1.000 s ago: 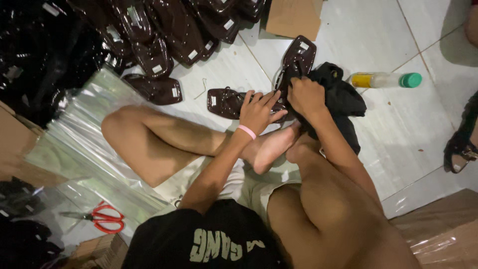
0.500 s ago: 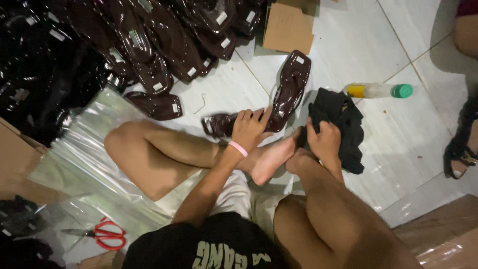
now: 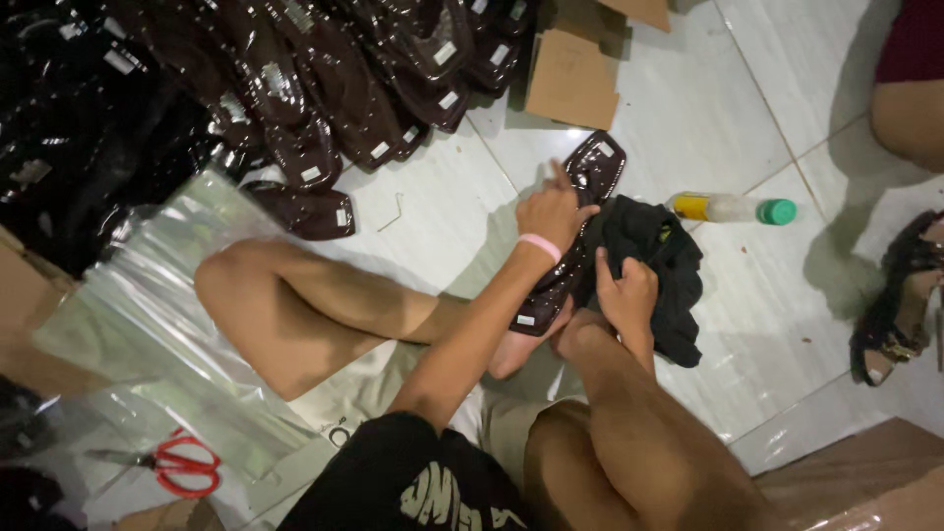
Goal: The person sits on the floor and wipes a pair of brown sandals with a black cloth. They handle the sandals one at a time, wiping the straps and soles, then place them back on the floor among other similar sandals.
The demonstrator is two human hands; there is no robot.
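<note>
I sit on the tiled floor with my legs folded. My left hand, with a pink band at its wrist, grips a pair of glossy dark brown sandals held together lengthwise; their lower end rests by my foot. My right hand clutches a black cloth pressed against the right side of the sandals. The cloth hides part of the sandals' edge.
A heap of bagged dark brown sandals fills the upper left. Nearby lie a cardboard piece, a green-capped bottle of yellow liquid, clear plastic bags and red scissors. Another person's leg and a strappy sandal are at right.
My left hand lifted the sandal from the floor at left and brought it against the other one. My right hand pulled the black cloth in beside the pair.
</note>
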